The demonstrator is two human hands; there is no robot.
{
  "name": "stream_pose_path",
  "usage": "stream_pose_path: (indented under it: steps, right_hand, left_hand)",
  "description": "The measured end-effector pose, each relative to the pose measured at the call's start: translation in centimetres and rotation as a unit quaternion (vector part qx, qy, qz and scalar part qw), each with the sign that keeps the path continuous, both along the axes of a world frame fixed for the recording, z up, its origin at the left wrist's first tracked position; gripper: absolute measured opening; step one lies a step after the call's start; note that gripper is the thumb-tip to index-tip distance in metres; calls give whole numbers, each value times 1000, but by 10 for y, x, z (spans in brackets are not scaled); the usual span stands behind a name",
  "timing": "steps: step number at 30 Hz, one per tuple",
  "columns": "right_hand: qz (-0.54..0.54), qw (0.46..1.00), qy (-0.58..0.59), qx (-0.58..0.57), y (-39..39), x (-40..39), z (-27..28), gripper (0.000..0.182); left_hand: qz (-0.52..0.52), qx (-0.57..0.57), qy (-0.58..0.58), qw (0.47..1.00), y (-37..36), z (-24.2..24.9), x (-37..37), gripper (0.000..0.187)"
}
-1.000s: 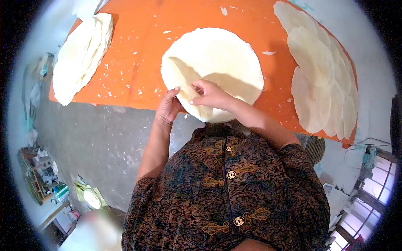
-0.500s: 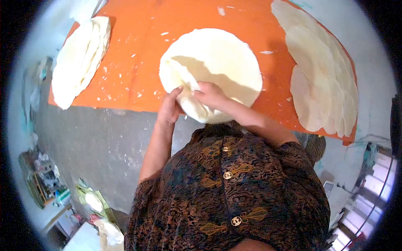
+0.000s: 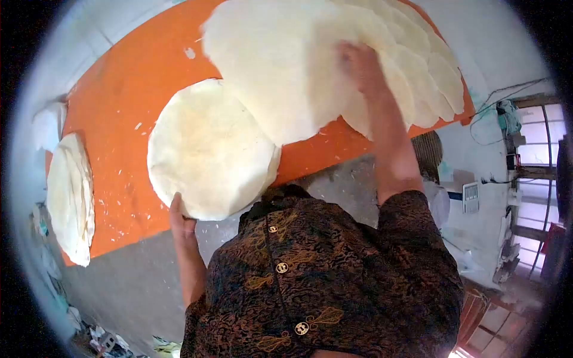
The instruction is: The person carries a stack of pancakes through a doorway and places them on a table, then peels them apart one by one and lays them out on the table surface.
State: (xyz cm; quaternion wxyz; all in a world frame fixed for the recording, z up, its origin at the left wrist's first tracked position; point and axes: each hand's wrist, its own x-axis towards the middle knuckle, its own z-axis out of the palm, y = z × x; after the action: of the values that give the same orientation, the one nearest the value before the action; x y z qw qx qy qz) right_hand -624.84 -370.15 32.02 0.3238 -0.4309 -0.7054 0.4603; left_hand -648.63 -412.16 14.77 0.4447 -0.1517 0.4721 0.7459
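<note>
A stack of round, pale thin dough sheets point(image 3: 206, 149) lies at the near edge of the orange table. My left hand point(image 3: 182, 218) is at the stack's lower left rim, its thumb over the edge and its other fingers mostly hidden. Spread to the right of the stack is a large thin dough sheet point(image 3: 262, 65), overlapping the stack's upper right side. My right hand point(image 3: 360, 64), slightly blurred, has its fingers curled in at the right part of this sheet. Several overlapping dough sheets point(image 3: 427, 77) lie beyond it on the right.
Folded dough sheets point(image 3: 70, 197) are piled at the left end of the orange table point(image 3: 119, 173). Small dough scraps dot its surface. A wall with cables and a barred window point(image 3: 534, 197) stands on the right. Grey floor point(image 3: 137, 274) shows below the table edge.
The top sheet, bunched in both hands before, is now spread out to the right. My right hand has swung far right; my left has moved to the stack's rim. The view has shifted right.
</note>
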Motion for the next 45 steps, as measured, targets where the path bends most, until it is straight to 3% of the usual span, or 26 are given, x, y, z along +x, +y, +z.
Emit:
stream_pose_path:
  steps: [1, 3, 5, 7, 9, 10, 13, 15, 16, 17, 18, 19, 21, 23, 25, 29, 30, 33, 34, 38, 41, 45]
  right_hand:
    - [-69, 989, 64, -111, 14, 28, -3, 17]
    - [-75, 996, -27, -25, 33, 96, -25, 24]
    - [-201, 951, 179, -155, 35, 137, -62, 31]
    - [-302, 937, 60, -164, 49, 194, -112, 37]
    - [-297, 936, -188, -20, 27, 220, -129, 41]
    - [-282, 907, -308, 54, 18, 221, -129, 43]
    - [-321, 800, -450, 233, 3, 185, -137, 47]
    - [-239, 845, -389, 280, -11, 127, -135, 46]
    - [-161, 887, -335, 273, -22, 91, -133, 46]
    - [-76, 923, -275, 259, -38, 53, -130, 46]
    - [21, 950, -217, 225, -65, 11, -122, 46]
    - [120, 963, -154, 185, -97, -28, -115, 45]
    - [276, 951, -65, 120, -167, -91, -118, 51]
    - [405, 910, -76, 57, -228, -122, -103, 58]
    - [473, 864, -150, 84, -265, -139, -90, 64]
    - [489, 857, -136, 86, -277, -146, -97, 69]
    - [477, 866, -124, 82, -275, -146, -106, 62]
    - [477, 871, -83, -82, -261, -145, -118, 52]
    - [485, 864, -122, -59, -258, -146, -115, 37]
    - [436, 872, -209, 81, -269, -145, -105, 24]
    - [425, 866, -227, 132, -266, -157, -102, 23]
    - [386, 867, -252, 188, -203, -184, -78, 21]
  left_hand:
    - [-6, 0, 3, 1000, -1, -2, 0, 46]
    - [-13, -1, 9, 1000, -3, -5, -1, 46]
    - [2, -2, 8, 1000, 0, -5, 1, 46]
    - [-2, 0, -6, 1000, -3, -10, -3, 46]
    - [-2, -10, 1, 1000, -1, -3, 0, 46]
    - [1, -15, 4, 1000, 1, 2, 3, 47]
    - [1, 7, 30, 1000, 1, 7, 7, 50]
    - [-51, 62, 61, 995, -2, 10, 10, 51]
    - [-71, 88, 79, 990, -6, 12, 8, 52]
    - [-64, 68, 21, 995, -10, 3, 2, 57]
    - [-74, 107, 64, 989, -5, 26, 13, 56]
    - [-51, 161, -5, 986, -11, 11, 3, 55]
    - [-41, 210, 3, 977, -8, 27, 5, 55]
    - [-25, 189, 15, 982, -9, 35, 8, 55]
    - [-63, 214, 11, 975, -12, 42, 7, 55]
    - [-77, 176, 3, 981, -14, 27, 3, 58]
    - [-80, 179, 6, 981, -16, 24, 5, 58]
    - [-69, 166, 26, 983, -16, 13, 4, 59]
    - [-61, 164, 36, 984, -13, 17, 8, 59]
    - [-67, 90, 46, 993, -6, 35, 12, 52]
    - [68, -39, -11, 997, 10, 15, 11, 43]
    - [70, 23, -33, 997, -1, -23, -4, 36]
